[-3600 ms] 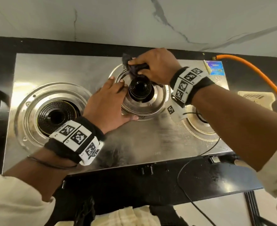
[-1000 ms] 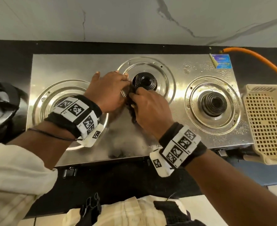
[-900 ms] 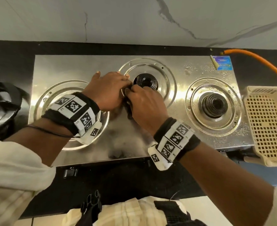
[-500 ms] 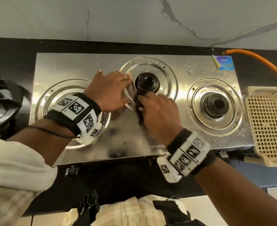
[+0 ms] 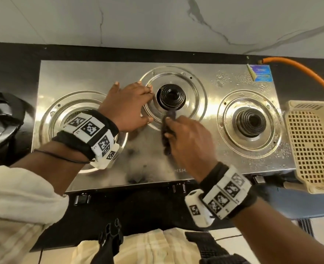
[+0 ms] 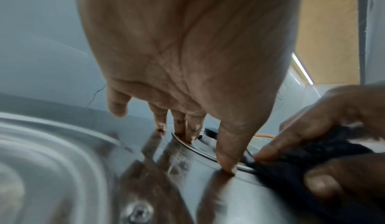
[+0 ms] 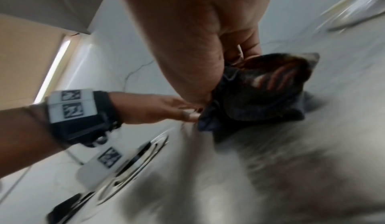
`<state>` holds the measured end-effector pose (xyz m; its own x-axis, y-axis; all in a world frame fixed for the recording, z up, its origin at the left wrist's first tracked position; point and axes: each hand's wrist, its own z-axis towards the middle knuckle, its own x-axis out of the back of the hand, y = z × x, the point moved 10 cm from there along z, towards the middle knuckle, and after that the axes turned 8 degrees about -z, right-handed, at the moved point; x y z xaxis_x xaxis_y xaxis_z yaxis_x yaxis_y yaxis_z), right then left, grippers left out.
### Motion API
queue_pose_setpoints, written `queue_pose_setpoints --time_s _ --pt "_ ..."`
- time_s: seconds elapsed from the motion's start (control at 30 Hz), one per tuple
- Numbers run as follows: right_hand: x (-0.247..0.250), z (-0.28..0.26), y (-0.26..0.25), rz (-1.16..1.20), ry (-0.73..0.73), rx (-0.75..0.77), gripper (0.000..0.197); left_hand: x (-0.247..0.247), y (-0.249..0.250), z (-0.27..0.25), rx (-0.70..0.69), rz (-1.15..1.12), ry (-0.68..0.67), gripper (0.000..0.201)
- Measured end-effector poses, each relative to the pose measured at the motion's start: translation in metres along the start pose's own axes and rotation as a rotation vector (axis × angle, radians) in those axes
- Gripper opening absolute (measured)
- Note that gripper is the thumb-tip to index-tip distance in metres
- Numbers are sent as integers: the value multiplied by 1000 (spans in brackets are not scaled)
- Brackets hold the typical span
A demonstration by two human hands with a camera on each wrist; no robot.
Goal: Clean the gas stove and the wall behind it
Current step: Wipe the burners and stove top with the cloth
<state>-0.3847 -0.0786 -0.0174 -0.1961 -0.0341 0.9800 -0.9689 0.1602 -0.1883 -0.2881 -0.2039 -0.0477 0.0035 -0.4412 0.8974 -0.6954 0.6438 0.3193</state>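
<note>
Both wrists wear black straps with white blocks printed with black square codes: left wristband (image 5: 89, 135) at 9 o'clock, right wristband (image 5: 221, 195) at 5 o'clock. Thin black cord (image 5: 62, 158) around left forearm. Cream sleeves (image 5: 18, 197), faint plaid. Small white tag hangs off each band.

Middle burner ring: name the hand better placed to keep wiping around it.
Right. The right hand already grips the dark cloth at the middle burner ring's front edge, while the left hand rests flat-fingered on the ring's left rim and holds nothing.
</note>
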Motion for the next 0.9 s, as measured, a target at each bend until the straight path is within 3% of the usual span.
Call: queue_pose_setpoints --time_s 0.13,0.33,0.43,0.57,0.67,0.8,0.9 --pt "-5 20 -37 83 13 100 15 0 -3 -6 -11 -101 16 68" --pt "0 35 -7 426 16 -8 34 15 5 -51 -3 -426 152 86" --pt "9 24 0 599 48 -60 32 15 33 -72 -36 -538 195 87" --pt "-3 21 -12 888 -133 -100 21 5 41 -77 16 -619 327 64" --pt "-1 22 -3 754 -166 -23 16 13 31 -72 33 -566 403 40" --pt "27 31 61 242 162 -7 21 38 4 -59 128 -436 428 47" --pt "3 35 81 41 76 10 39 45 -6 -33 127 -373 368 56"
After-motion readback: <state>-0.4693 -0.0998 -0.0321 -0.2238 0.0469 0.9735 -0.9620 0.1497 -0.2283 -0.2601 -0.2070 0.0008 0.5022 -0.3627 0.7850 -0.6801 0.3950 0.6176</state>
